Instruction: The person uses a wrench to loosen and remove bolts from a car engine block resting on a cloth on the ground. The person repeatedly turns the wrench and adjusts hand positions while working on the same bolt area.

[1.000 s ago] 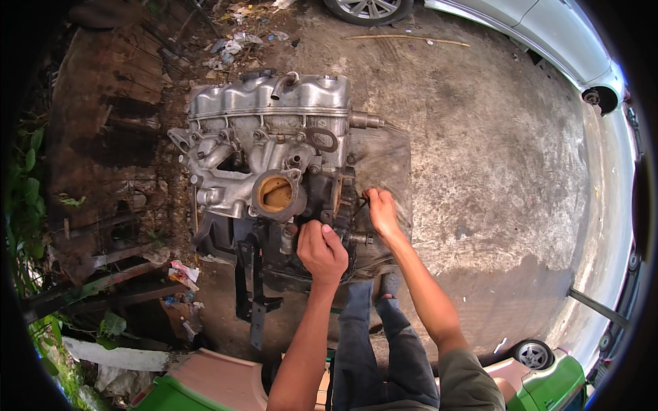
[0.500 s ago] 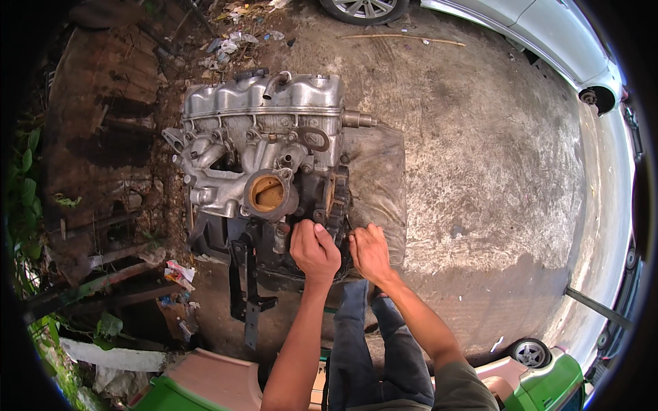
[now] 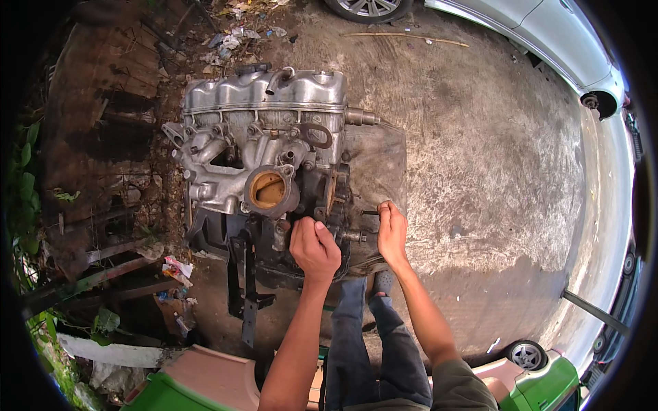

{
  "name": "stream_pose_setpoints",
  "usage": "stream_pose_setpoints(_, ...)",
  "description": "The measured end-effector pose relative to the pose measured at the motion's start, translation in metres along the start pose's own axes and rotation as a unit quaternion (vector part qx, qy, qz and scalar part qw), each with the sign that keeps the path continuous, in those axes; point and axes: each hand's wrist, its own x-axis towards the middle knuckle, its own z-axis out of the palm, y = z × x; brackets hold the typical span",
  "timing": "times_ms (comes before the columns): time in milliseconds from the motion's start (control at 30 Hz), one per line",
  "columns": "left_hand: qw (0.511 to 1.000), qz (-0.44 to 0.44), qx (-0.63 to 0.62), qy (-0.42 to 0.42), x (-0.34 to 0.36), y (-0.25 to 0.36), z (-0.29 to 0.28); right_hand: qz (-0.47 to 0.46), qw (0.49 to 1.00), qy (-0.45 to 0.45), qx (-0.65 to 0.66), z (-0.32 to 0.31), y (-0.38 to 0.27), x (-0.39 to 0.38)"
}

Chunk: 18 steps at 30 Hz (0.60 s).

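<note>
An engine (image 3: 267,103) with a ribbed silver valve cover stands on the ground before me. Its intake manifold (image 3: 216,185) ends in a round throttle opening (image 3: 267,190). My left hand (image 3: 315,251) is closed against the dark lower part of the block, below and right of that opening; what its fingers grip is hidden. To the right of the engine, my right hand (image 3: 393,233) pinches a small dark bolt (image 3: 371,212), which points left toward the engine and stands apart from it. A short metal shaft (image 3: 355,236) sticks out of the engine just left of this hand.
Under the engine's right side lies a grey-brown sheet (image 3: 380,154). A black bracket (image 3: 247,294) juts toward me at the lower left. Rusty boards (image 3: 103,137) and litter (image 3: 229,44) lie to the left. A silver car (image 3: 534,34) stands far right, a green vehicle (image 3: 548,383) behind me.
My right hand has moved right and slightly away from me, off the engine's side, with the bolt now showing in its fingers. The shaft has come into view. My left hand stays put.
</note>
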Motion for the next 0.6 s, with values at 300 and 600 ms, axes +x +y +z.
stream_pose_setpoints(300,1.0,-0.015,0.003,-0.005,-0.001,0.0,0.0,0.05,0.995,-0.074,0.033,0.033,0.024,0.035)
stream_pose_setpoints(600,1.0,-0.011,-0.001,0.0,-0.001,0.001,0.0,0.218,0.944,-0.068,0.239,0.043,0.047,0.055)
